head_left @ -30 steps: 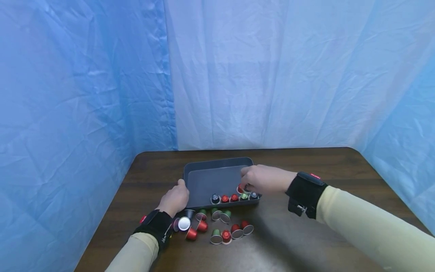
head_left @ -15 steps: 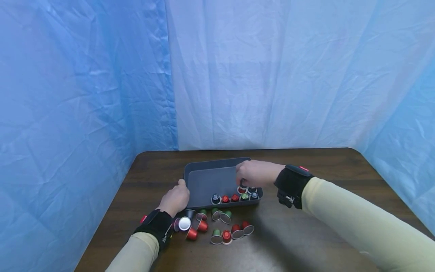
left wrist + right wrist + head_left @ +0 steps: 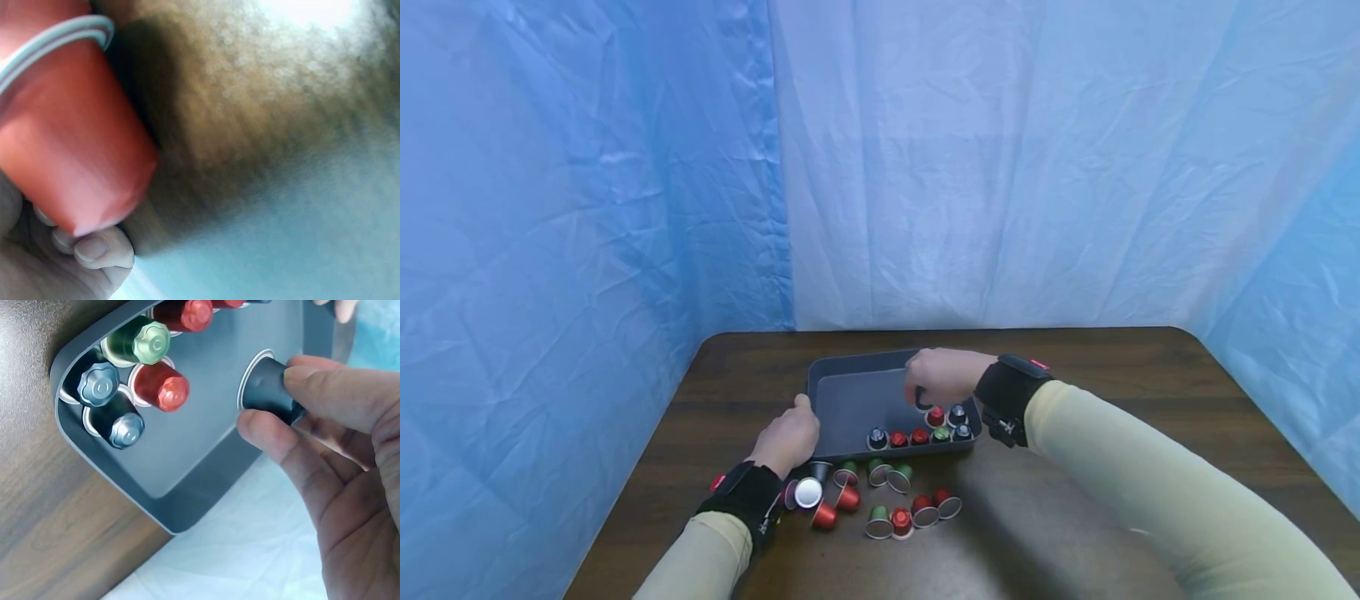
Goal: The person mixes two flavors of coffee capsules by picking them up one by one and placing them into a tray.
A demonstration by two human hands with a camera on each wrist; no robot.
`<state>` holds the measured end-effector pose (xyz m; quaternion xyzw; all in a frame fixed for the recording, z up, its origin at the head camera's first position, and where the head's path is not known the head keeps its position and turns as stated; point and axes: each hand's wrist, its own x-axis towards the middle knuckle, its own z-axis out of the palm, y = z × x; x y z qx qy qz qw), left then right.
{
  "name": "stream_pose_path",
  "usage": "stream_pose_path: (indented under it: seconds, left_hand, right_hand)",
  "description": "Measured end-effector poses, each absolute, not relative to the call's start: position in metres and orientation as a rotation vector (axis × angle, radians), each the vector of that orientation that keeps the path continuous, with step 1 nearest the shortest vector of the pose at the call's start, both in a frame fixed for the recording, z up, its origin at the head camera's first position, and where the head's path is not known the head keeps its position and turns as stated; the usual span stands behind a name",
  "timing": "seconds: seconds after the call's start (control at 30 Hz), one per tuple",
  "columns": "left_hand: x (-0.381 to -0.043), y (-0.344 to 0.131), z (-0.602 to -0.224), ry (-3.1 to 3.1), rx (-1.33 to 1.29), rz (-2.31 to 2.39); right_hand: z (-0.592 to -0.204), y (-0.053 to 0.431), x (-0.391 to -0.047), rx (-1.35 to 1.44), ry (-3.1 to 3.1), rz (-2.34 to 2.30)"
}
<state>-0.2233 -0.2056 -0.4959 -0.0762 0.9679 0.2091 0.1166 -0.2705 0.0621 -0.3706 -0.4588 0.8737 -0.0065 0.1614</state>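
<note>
My right hand point(image 3: 946, 375) pinches a black coffee capsule point(image 3: 269, 390) between thumb and fingers, over the grey tray point(image 3: 857, 400). In the right wrist view the capsule's rim faces the tray floor. Beside it stand a red capsule point(image 3: 161, 386) and a dark blue-grey capsule point(image 3: 115, 422), in a second row. Along the tray's near wall runs a row of capsules, among them a green capsule point(image 3: 137, 340). My left hand point(image 3: 786, 437) grips the tray's near left side. Its curled fingers point(image 3: 103, 247) show behind a red capsule point(image 3: 75, 137) lying close to the wrist camera.
On the brown table point(image 3: 1075, 533), several loose capsules lie in front of the tray, including a green capsule point(image 3: 878, 523), a red capsule point(image 3: 824, 515) and a capsule with its white lid point(image 3: 808, 492) up. Blue-white curtains point(image 3: 970, 167) hang behind and at both sides.
My right hand has moved left and slightly back over the tray, uncovering the red and dark capsules in the second row. The left hand has stayed at the tray's side.
</note>
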Motion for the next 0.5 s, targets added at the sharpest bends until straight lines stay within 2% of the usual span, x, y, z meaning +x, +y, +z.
stream_pose_path:
  seconds: [0.27,0.5]
  left_hand:
    - [-0.224,-0.205,-0.496,2.840,-0.225,0.603]
    - [-0.224,-0.206,-0.496,2.843,-0.223,0.598]
  right_hand:
    - [-0.380,0.048,-0.274,-1.164,2.467,0.018]
    - [-0.391,0.043,-0.280,-1.147,2.462,0.053]
